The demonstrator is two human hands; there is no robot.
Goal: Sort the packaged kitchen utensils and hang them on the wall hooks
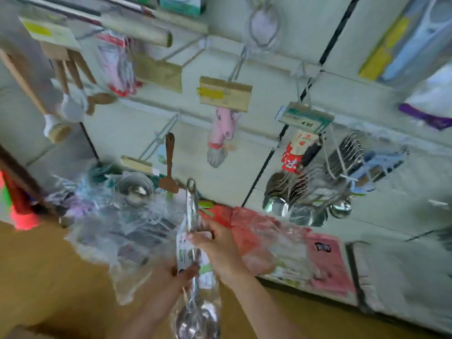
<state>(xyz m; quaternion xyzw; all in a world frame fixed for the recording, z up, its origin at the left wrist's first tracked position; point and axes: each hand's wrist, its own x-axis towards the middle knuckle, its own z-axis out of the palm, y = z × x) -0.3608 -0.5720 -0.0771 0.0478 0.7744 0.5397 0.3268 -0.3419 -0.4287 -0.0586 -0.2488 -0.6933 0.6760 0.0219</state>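
My left hand [179, 274] is gripping the packaged steel ladle [195, 319] at mid-handle; my right hand [217, 248] is pinching its clear sleeve just above. The ladle is standing upright before the wall, bowl down, handle loop up. A clear bag of utensils [117, 231] is lying to the left; hung ladles [293, 206] are dangling at right.

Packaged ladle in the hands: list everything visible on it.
The packaged ladle is a shiny, steel-looking utensil in a clear plastic sleeve with a white-and-green label, print blurred. It stands nearly upright, hanging loop on top, round bowl at the view's bottom edge. The left hand grips it near the label's lower end; the right hand holds the sleeve higher up. It is in front of the wall display, on no hook.
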